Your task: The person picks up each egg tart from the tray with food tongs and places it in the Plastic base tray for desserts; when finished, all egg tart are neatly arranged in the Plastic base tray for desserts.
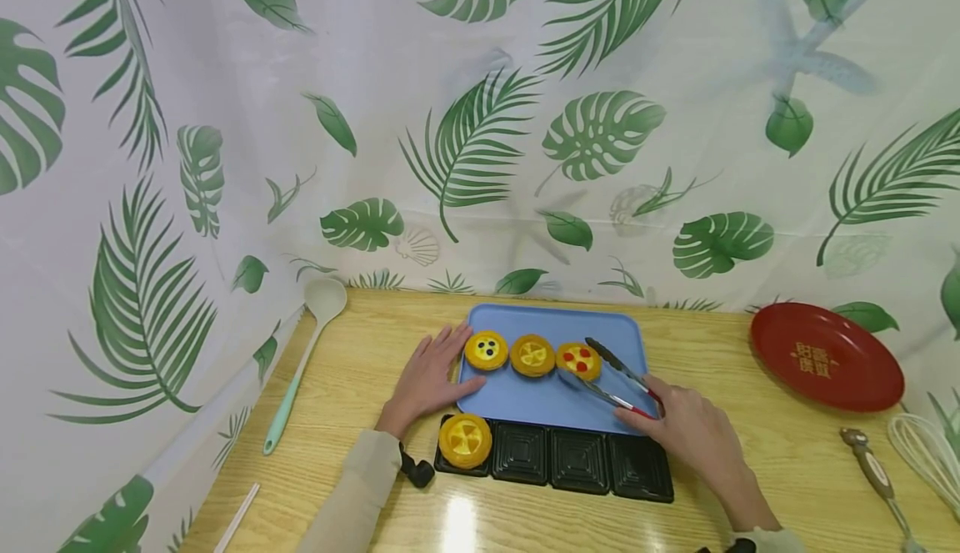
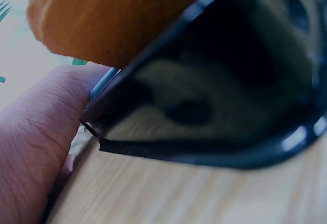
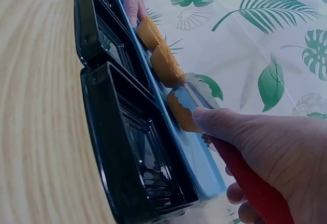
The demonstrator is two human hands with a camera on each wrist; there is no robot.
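Observation:
On the blue tray (image 1: 525, 403) three tarts stand in a row: one with dark blue dots (image 1: 487, 350), a plain one (image 1: 532, 355), and one with red dots (image 1: 578, 361) at the right. My right hand (image 1: 693, 432) grips red-handled tongs (image 1: 633, 407), whose two arms lie either side of the red-dotted tart. Whether they touch it I cannot tell. The left hand (image 1: 429, 376) rests at the tray's left edge, fingers extended. In front, a black four-compartment mold (image 1: 519, 453) holds another tart (image 1: 465, 441) in its leftmost compartment.
A red oval plate (image 1: 780, 353) is at the back right, with a whisk (image 1: 922, 453) and a brown-handled utensil (image 1: 873, 470) before it. Along the left lie a pale spoon with a green handle (image 1: 283, 411) and chopsticks (image 1: 237, 520). A patterned curtain hangs behind.

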